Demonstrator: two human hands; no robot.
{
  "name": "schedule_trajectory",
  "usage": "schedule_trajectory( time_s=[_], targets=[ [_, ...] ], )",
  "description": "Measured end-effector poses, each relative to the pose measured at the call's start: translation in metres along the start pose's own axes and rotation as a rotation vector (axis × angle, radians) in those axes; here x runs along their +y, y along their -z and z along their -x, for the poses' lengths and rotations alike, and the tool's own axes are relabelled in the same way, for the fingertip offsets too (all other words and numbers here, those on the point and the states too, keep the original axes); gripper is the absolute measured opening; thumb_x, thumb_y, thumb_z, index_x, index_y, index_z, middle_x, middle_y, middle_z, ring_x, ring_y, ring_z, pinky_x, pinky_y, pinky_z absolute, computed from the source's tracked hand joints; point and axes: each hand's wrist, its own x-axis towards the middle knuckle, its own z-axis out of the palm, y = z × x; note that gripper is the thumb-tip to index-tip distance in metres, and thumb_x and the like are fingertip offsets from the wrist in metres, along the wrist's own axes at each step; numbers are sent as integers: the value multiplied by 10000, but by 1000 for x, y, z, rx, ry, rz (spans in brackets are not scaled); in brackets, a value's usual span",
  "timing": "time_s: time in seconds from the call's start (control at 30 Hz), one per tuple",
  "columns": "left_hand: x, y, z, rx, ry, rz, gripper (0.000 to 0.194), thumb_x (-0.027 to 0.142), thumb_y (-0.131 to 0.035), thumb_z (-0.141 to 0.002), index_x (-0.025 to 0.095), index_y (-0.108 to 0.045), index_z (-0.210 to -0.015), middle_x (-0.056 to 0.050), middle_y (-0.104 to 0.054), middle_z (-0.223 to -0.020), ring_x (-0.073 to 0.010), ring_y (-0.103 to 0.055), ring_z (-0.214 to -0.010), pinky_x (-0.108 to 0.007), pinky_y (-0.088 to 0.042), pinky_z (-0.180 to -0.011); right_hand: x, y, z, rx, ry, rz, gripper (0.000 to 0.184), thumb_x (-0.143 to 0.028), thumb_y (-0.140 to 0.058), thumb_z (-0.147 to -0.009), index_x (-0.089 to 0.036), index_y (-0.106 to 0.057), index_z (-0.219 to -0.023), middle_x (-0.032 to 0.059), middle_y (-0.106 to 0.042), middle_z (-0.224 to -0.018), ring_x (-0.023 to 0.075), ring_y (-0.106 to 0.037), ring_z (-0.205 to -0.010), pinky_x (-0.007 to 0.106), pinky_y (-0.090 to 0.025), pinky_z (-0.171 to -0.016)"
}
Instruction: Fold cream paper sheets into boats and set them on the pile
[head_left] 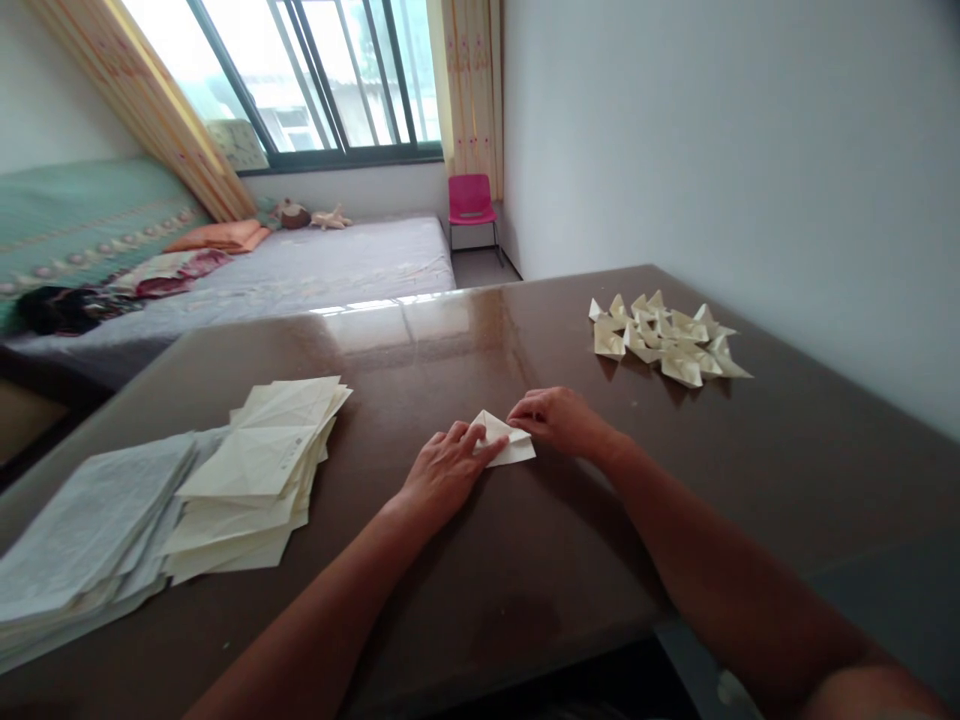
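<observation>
A small piece of folded cream paper [513, 449] lies on the table between my hands, with a pointed top and creased layers. My left hand [448, 460] holds it down from the left, its thumb and fingers on the paper. At the paper's upper right edge, my right hand [562, 420] is closed, thumb and fingertips pinching a flap. The fingertips partly cover the folds. To the far right sits a cluster of several finished folded paper shapes [682, 362] with upright points. Left of my hands is a stack of creased cream sheets [251, 450].
A pile of printed paper sheets [97, 520] lies at the table's left, beside the cream stack. The glossy brown table [420, 370] runs along a white wall [712, 150] on the right. Beyond it are a bed [360, 260] and a pink chair [472, 200] under the window.
</observation>
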Motion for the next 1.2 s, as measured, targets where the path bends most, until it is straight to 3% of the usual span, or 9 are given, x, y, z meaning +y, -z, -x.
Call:
schedule_trajectory(
  time_s=[0.17,0.37,0.57,0.8,0.93,1.03,1.1,1.2],
  targets=[
    [1,0,0,-2,14,8,502,233,-432,-933,396,-340,-1399,-31,-525,-1206,-219,-464,-1057,-326,-442,-803,-7,14,10,-210,142,180,279,-335,-489,-903,-319,-703,-1083,46,-683,-960,171,-630,-852,233,-380,-658],
    [4,0,0,1,28,-3,475,258,-436,-931,378,-366,-1385,-43,-510,-1223,-230,-457,-1059,-342,-460,-813,-27,10,23,-295,44,332,364,-230,-406,-917,-272,-615,-1212,92,-703,-970,221,-669,-852,271,-441,-652],
    [8,4,3,-33,55,-24,426,230,-444,-926,291,-423,-1347,-49,-532,-1228,-227,-475,-1049,-332,-481,-797,-50,-6,32,-313,-73,380,445,-153,-381,-912,-29,-477,-1329,215,-708,-904,235,-692,-850,293,-502,-682],
    [9,11,9,-82,112,-89,361,180,-456,-911,165,-521,-1266,-99,-596,-1090,-235,-522,-975,-345,-483,-741,-59,-10,31,-313,-107,351,441,-204,-444,-898,0,-522,-1281,255,-697,-898,252,-697,-834,303,-520,-660],
    [9,13,11,-92,171,-131,304,151,-469,-892,111,-591,-1168,-114,-606,-1011,-247,-542,-939,-366,-469,-739,-53,-10,25,-268,-132,358,341,-216,-425,-908,-75,-636,-1136,212,-701,-885,228,-683,-828,293,-496,-678],
    [8,13,10,-80,180,-124,278,141,-455,-889,112,-615,-1114,-111,-606,-977,-247,-548,-924,-368,-463,-739,-39,-6,15,-77,-183,360,318,-290,-388,-944,-159,-678,-959,149,-686,-944,222,-640,-905,309,-469,-734],
    [6,14,10,-59,191,-103,267,139,-434,-891,136,-627,-1076,-104,-603,-966,-240,-549,-922,-352,-460,-725,-28,-7,8,64,-170,325,351,-412,-395,-946,-179,-657,-954,127,-651,-1023,232,-583,-998,320,-450,-776],
    [2,15,10,-15,214,-51,221,174,-434,-887,174,-636,-978,-86,-595,-938,-226,-547,-904,-316,-452,-678,-15,-16,-1,73,-96,158,378,-531,-500,-875,-188,-628,-967,95,-609,-1057,206,-540,-1016,296,-434,-801]
  ],
)
